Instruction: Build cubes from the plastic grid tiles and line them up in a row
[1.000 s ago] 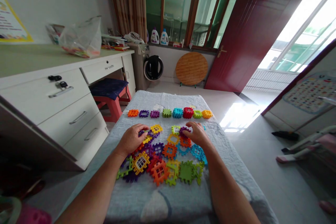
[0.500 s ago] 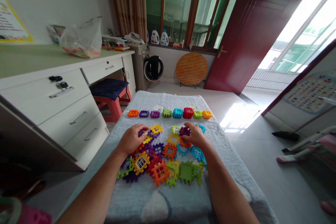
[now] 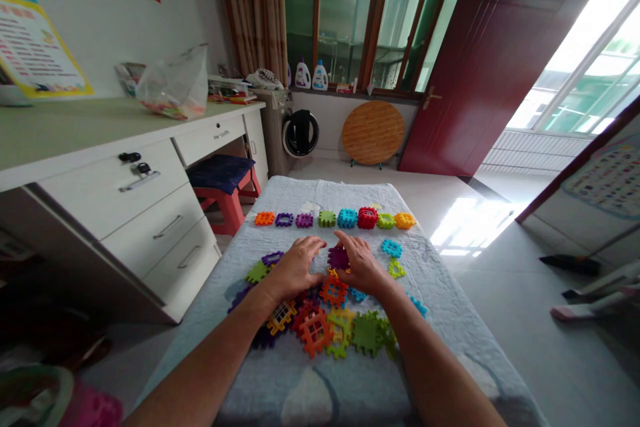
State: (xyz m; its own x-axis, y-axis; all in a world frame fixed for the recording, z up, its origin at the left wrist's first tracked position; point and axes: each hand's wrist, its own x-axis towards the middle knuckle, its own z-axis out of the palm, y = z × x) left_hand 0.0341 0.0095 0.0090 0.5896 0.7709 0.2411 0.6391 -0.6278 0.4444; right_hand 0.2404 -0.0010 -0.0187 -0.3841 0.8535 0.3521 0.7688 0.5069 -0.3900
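My right hand (image 3: 364,265) grips a purple interlocking block piece (image 3: 339,257) between thumb and fingers, above the middle of the loose pile. Just to its left, my left hand (image 3: 298,269) has its thumb and fingers apart, with nothing visible between them. Under and around both hands lie flat toothed block pieces, among them an orange window piece (image 3: 334,290), a red-orange window piece (image 3: 316,332), a yellow window piece (image 3: 281,317) and a green square (image 3: 367,333). The left hand covers part of the pile.
A row of pieces and assembled blocks crosses the far part of the cloth-covered table (image 3: 310,393), including a red block (image 3: 367,217) and a blue one (image 3: 347,218). Blue (image 3: 391,248) and lime (image 3: 397,269) pieces lie right of my hands. A white desk (image 3: 145,197) stands left.
My left hand has moved right, away from the pile's left side and close to my right hand. The right hand has shifted left over the pile, keeping the purple piece. The view has turned slightly left.
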